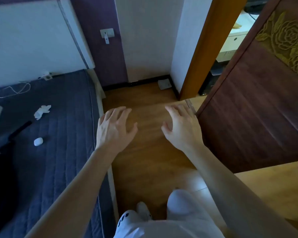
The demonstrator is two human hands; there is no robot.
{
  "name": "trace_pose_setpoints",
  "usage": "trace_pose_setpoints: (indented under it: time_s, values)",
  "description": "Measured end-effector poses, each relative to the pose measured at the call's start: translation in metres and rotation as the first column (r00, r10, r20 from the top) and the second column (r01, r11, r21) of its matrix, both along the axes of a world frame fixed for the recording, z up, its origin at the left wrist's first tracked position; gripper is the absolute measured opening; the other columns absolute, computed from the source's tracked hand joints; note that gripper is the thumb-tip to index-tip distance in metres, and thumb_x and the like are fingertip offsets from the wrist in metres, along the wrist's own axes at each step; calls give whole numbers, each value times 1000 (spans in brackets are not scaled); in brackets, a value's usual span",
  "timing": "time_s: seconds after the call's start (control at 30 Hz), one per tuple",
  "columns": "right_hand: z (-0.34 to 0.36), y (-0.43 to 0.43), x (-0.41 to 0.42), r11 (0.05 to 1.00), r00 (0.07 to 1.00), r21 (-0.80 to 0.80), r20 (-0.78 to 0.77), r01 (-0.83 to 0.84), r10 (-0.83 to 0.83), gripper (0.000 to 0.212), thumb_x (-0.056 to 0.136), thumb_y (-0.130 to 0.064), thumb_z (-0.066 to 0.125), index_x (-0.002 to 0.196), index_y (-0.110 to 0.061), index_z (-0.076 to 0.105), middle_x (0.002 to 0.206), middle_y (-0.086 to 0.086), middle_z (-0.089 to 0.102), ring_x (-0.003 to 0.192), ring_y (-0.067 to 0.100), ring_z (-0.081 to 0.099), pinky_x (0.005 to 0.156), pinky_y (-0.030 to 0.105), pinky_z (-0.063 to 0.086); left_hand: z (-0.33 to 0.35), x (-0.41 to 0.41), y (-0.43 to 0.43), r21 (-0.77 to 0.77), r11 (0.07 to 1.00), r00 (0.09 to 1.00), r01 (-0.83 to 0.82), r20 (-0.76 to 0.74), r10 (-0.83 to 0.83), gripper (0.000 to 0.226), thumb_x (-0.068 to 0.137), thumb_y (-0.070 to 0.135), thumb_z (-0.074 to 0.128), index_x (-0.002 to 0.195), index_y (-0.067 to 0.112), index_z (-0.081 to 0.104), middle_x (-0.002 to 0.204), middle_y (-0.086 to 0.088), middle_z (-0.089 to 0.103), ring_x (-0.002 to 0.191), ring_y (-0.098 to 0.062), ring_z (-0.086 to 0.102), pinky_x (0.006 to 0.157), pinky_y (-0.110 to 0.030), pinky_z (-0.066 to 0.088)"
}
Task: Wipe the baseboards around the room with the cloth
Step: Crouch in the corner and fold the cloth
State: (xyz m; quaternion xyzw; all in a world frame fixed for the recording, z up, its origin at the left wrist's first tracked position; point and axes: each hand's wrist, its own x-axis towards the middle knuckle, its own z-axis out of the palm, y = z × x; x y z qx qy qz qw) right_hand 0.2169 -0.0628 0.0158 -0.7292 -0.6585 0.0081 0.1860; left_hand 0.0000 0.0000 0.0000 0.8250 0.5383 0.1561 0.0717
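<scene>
Both hands empty; cloth on the floor ahead, in the corner.

The left hand (115,127) and right hand (182,126) hover over the floor (144,169), fingers (179,111) spread and holding nothing. What looks like the cloth (164,84), a pale folded square, lies flat in the far corner just beside the dark baseboard (144,81). It sits about 11 o'clock from the right hand and 1 o'clock from the left, so the right hand is nearer. The baseboard runs 9 to 3 o'clock along the far wall, then turns toward 6 up to the door frame (205,48). The pickup probably means crouching and reaching forward.
</scene>
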Motion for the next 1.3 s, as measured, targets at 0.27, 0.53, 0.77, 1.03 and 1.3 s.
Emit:
trace_pose_setpoints:
  time_s: [0.27,0.53,0.77,1.03,1.3]
  values:
    - [-15,48,24,1000,999,-20,-37,14,-14,52,88,-35,62,136,-17,54,133,3,56,128,22,49,100,44,48,-11,22,47,-8,1000,1000,5,15,-5,54,94,47,57,141,20,52,144,-3,52,134,-26,46,110,-50,36]
    - [-29,155,87,1000,998,0,-58,-12,12,51,89,-34,60,136,-15,54,133,5,56,130,22,47,105,40,44,-22,81,153,0,998,997,-68,33,68,52,93,47,56,138,20,54,140,-2,55,128,-24,51,107,-48,38]
    - [-20,263,159,998,996,7,-68,-57,57,50,90,-33,60,135,-12,56,131,6,57,127,23,49,101,41,47,-18,154,257,-15,995,996,-94,-8,93,55,91,51,53,138,24,51,140,0,54,130,-21,47,106,-48,39]
    - [-26,357,204,999,994,14,-99,-51,52,49,89,-35,59,133,-13,59,132,5,59,127,23,51,99,40,50,-16,203,339,-23,991,991,-129,-27,129,56,92,55,50,141,27,48,142,2,51,133,-18,44,108,-47,38]
    - [-48,459,215,998,994,-18,-93,-66,64,47,88,-34,62,131,-15,59,129,5,60,126,23,52,97,40,51,-34,214,443,-52,990,991,-130,-45,127,57,93,53,52,143,26,47,145,2,49,136,-18,41,111,-45,37]
